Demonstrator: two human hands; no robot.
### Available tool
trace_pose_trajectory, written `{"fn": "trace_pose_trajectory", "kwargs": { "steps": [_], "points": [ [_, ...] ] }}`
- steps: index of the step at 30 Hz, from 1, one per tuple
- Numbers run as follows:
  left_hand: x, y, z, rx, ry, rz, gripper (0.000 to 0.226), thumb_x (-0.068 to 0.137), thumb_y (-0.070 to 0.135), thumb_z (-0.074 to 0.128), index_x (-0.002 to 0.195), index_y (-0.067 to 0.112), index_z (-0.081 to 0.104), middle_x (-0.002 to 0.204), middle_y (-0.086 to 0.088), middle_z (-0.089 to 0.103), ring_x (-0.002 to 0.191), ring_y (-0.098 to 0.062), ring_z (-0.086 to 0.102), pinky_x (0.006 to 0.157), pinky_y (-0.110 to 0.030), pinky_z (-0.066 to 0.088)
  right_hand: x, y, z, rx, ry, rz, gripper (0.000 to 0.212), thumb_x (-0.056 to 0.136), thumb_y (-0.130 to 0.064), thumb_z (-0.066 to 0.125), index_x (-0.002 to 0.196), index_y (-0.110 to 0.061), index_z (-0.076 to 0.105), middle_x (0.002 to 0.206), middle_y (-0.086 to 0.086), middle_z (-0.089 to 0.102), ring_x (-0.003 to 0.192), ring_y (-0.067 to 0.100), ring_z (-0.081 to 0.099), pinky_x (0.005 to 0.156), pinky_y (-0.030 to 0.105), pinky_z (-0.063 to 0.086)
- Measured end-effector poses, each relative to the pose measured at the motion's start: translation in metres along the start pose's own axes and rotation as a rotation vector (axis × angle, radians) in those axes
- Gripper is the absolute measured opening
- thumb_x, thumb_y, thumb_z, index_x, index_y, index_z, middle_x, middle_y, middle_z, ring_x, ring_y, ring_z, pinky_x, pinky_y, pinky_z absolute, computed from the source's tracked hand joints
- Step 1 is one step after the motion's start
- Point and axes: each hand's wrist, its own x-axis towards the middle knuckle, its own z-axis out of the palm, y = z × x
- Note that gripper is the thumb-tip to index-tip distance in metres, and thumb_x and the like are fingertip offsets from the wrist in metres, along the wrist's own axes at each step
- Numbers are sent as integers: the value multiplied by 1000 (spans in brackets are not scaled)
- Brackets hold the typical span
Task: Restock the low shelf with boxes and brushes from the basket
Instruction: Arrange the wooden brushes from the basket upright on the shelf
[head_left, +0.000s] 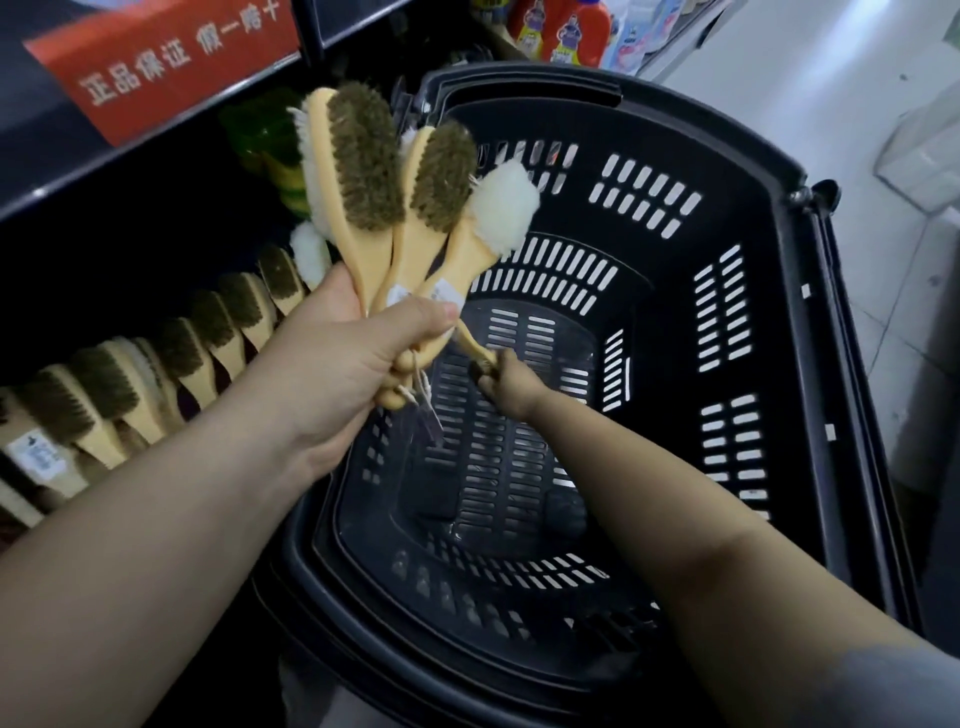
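My left hand (345, 358) grips a fan of three wooden brushes (358, 171) by their handles, held up above the near-left rim of the black basket (779, 291). Two show olive bristles, one a white fleece pad (504, 208). My right hand (506, 382) reaches down inside the basket and pinches the end of another brush (475, 348), most of it hidden behind my left hand. On the low shelf at the left stands a row of the same wooden brushes (171, 353), leaning side by side.
A red sign with white characters (171, 57) hangs on the shelf edge above. Green items (270, 140) sit deep in the shelf. Bottles (561, 26) stand on a far shelf. Pale floor tiles (831, 78) lie right of the basket.
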Motion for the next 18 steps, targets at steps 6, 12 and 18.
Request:
{"fn": "trace_pose_trajectory", "kwargs": {
  "steps": [6,12,18],
  "points": [
    [1,-1,0,-11,6,4,29,81,14,66,104,26,55,80,1,61,78,-24,43,45,-21,31,-4,-12,-34,38,103,54,39,92,-23,54,122,0,46,98,15,60,85,27,59,78,40,50],
    [2,-2,1,-34,44,12,26,81,16,66,98,29,53,77,1,61,71,-20,46,45,-22,33,-54,-20,-91,200,169,-73,42,70,-15,80,105,-13,58,96,9,66,76,17,62,70,30,55],
    [-1,-3,3,-45,38,29,24,82,17,65,100,27,53,82,-6,57,74,-21,47,42,-19,34,-129,-38,-140,839,-69,-342,45,64,-21,82,103,-15,60,105,9,68,98,23,65,88,34,52]
  ]
}}
